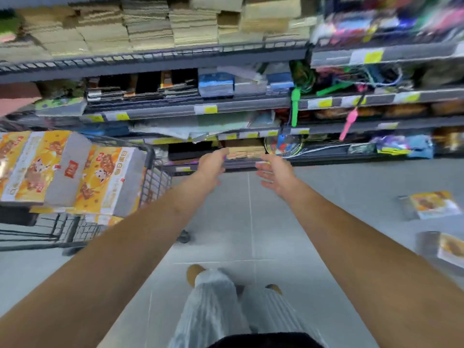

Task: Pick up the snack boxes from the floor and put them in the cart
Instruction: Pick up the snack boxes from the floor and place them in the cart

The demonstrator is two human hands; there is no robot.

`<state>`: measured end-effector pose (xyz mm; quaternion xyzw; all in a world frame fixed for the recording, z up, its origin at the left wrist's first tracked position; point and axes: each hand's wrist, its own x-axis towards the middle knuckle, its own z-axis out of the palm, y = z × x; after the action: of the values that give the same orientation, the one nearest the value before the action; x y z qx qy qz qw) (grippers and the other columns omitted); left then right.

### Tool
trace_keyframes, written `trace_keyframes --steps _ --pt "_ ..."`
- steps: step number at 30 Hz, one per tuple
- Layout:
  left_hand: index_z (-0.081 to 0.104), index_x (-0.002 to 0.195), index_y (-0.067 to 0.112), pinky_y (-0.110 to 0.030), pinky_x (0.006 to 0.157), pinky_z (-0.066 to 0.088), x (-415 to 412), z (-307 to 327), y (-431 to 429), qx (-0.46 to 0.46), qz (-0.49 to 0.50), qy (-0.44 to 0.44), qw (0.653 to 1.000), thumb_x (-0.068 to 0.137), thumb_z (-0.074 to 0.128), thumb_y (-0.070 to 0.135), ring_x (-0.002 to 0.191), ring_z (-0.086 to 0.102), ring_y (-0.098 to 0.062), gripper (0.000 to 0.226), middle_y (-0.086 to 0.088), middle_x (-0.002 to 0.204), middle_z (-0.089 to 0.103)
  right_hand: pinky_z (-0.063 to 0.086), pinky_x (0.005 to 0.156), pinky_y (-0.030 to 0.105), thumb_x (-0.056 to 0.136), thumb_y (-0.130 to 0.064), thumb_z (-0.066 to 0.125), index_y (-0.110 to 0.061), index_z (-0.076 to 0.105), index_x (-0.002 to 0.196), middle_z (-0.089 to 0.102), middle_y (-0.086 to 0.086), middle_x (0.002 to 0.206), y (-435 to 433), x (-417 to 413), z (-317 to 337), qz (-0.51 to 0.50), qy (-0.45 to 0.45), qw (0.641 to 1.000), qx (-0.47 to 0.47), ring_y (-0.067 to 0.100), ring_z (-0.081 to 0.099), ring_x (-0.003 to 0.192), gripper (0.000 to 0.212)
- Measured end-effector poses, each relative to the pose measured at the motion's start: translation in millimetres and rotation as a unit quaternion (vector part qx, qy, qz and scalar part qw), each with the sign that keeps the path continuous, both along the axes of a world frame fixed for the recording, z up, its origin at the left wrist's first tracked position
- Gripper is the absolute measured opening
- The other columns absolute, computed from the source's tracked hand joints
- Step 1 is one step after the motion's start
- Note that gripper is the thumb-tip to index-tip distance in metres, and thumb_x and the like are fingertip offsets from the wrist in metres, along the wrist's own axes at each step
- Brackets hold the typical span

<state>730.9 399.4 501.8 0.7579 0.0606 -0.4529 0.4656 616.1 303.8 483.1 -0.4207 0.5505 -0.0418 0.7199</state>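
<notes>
In the cart (150, 177) at left several boxes (72, 172) are already stacked, two boxes (434, 204) lie on the floor (251, 222) at right, and both hands, left (212, 163) and right (275, 172), reach forward, grip released and empty.

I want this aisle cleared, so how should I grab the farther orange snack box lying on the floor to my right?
The flat orange-and-white snack box lies face up on the grey tile floor. Come from above and grip its two long edges; the broad face offers no hold.
</notes>
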Motion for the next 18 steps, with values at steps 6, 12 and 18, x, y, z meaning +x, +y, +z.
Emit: trace_keyframes --steps 6,12,18 --pt "0.051 0.131 0.018 -0.036 0.087 0.035 -152 1 -112 -0.012 -0.147 -0.013 0.989 0.090 0.056 0.040 0.101 0.052 -0.018 0.047 0.002 0.119 0.054 0.037 0.061 0.025 0.095 -0.024 0.052 -0.017 0.055 0.105 0.062 0.014 0.130 -80 -151 -1 -0.125 0.002 0.992 -0.008 0.018 0.057 0.081 0.013" --pt "0.056 0.091 0.022 -0.027 0.071 0.034 -276 7 -195 -0.014 -0.298 -0.017 0.954 0.090 0.058 0.034 0.096 0.052 -0.018 0.012 0.002 0.107 0.054 0.040 0.078 0.032 0.095 -0.023 0.051 -0.016 0.058 0.095 0.062 0.010 0.107 -134 -277 -1 -0.251 -0.010 0.968 -0.003 0.021 0.058 0.090 0.009" --pt "0.055 0.090 0.019 -0.023 0.060 0.029 -371 -4 -270 -0.005 -0.409 -0.023 0.912 0.090 0.059 0.030 0.090 0.050 -0.018 0.012 0.000 0.103 0.054 0.037 0.063 0.027 0.095 -0.023 0.052 -0.015 0.055 0.101 0.059 0.007 0.102 -172 -382 -6 -0.365 -0.016 0.931 -0.002 0.016 0.056 0.072 0.010"
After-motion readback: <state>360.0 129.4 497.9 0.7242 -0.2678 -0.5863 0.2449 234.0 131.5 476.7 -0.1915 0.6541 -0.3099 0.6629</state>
